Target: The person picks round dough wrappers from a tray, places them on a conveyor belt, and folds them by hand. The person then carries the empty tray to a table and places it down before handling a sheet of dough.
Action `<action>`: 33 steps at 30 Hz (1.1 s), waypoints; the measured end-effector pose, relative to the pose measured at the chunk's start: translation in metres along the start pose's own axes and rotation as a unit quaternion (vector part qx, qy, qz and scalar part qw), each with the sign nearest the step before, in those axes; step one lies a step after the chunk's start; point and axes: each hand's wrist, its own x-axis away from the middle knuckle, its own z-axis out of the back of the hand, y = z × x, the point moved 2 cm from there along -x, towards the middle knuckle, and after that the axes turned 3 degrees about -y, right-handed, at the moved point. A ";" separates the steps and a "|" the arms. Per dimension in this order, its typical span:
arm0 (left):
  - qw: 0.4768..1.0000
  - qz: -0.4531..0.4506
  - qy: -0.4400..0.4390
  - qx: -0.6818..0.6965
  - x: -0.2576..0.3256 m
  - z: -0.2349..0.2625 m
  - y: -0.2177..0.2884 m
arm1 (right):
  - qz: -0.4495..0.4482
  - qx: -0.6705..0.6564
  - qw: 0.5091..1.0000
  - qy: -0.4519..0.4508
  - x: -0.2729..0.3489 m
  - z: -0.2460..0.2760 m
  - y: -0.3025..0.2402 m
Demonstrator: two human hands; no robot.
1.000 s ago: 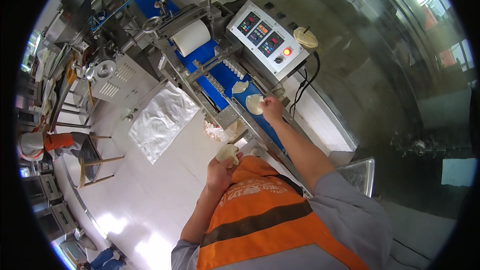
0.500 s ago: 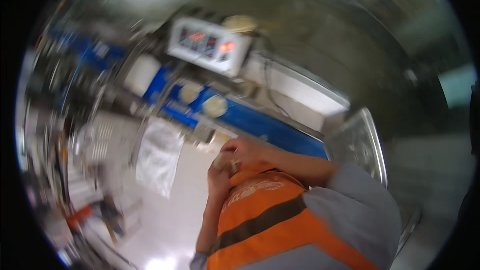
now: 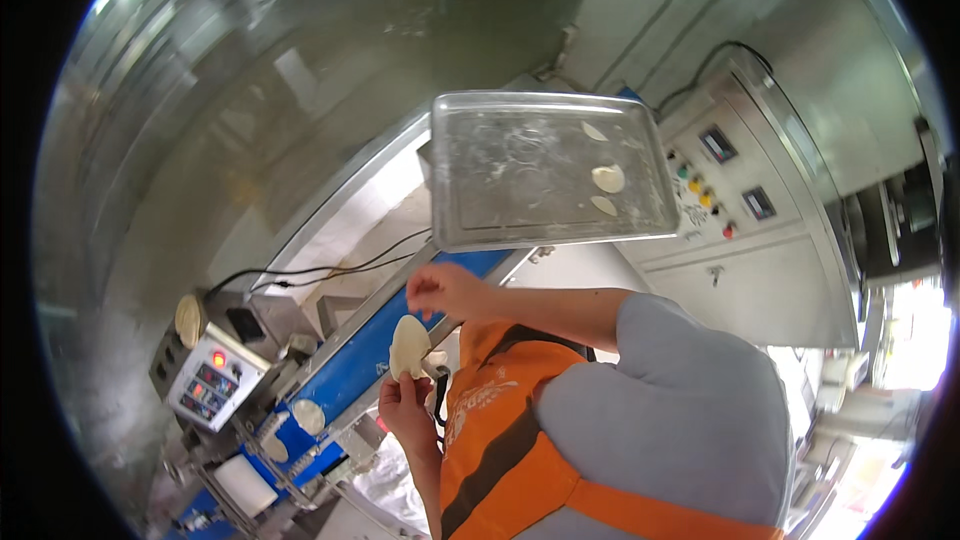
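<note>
My left hand [image 3: 404,404] pinches the lower edge of a flat, pale dough piece [image 3: 409,344], which stands up from the fingers. Just above it, apart from the dough, is my right hand [image 3: 447,292]. Its fingers are curled in, and whether anything small sits between them is hidden. Beneath both hands runs a blue conveyor belt [image 3: 350,365]. Toward its lower left end lie a round dough disc [image 3: 308,417] and another dough piece [image 3: 272,436] partly behind machine parts.
Beyond my right hand rests a metal tray [image 3: 500,215] bearing a few dough pieces [image 3: 608,178]. A control box [image 3: 218,378] with red lights stands beside the belt at left. Black cables [image 3: 330,268] trail behind the belt. At right is a metal cabinet [image 3: 735,260] with buttons.
My view has swung right, bringing the whole tray and the cabinet into sight. My hands, formerly together around dough, are now apart, with the dough piece in the left one.
</note>
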 end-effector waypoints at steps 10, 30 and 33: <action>0.986 -0.028 -0.163 0.038 -0.040 -0.085 0.013 | -0.140 0.292 0.794 0.514 0.072 0.284 0.045; 0.974 -0.001 -0.202 0.102 -0.057 -0.125 0.021 | -0.086 0.041 0.890 0.445 0.076 0.340 0.038; 0.965 -0.006 -0.211 0.154 -0.055 -0.129 0.032 | -0.029 -0.167 0.947 0.271 0.054 0.264 0.006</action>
